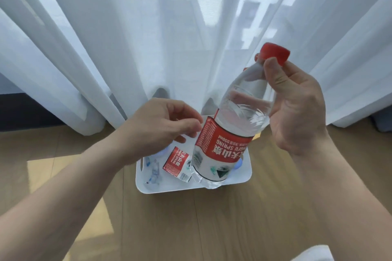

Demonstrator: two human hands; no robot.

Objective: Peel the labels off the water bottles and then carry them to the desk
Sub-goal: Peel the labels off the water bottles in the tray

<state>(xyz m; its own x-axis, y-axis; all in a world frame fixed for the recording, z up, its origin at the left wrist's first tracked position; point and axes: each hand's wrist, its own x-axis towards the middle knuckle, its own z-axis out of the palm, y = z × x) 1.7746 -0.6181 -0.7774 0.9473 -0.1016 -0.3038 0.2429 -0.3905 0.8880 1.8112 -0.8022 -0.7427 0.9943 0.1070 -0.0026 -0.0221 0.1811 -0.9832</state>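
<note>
Item: floor (212, 229). Pale wood-look boards with sunlit patches at the near left. A white corner of cloth or paper is seen at the bottom right edge; what it is cannot be told.

Item: right hand (297, 112). The fingers are clamped on the neck and shoulder of the water bottle (241, 108), the thumb pressed just under the red cap (275, 53). The bottle is held in the air above the bin, tilted with the cap up and away, judged so that the body is steadied and the label's seam is turned toward the other hand.

Item: left hand (161, 123). The fingers are curled, drawn near together at the label's (222, 148) raised left edge; whether that edge is actually pinched cannot be told. The peeling step is judged to be at its start, the red and white label being wrapped round the bottle almost whole, with clear film hanging loose at the base.

Item: white bin (247, 178). It is set on the floor directly under the bottle, presumably to catch what is stripped off. Inside are seen a loose label (177, 163), lying flat, and crumpled clear plastic (153, 174) at the left.

Item: sheer white curtain (148, 38). It is hung to the floor just behind the bin; window bars show faintly through it. No desk is in view.
</note>
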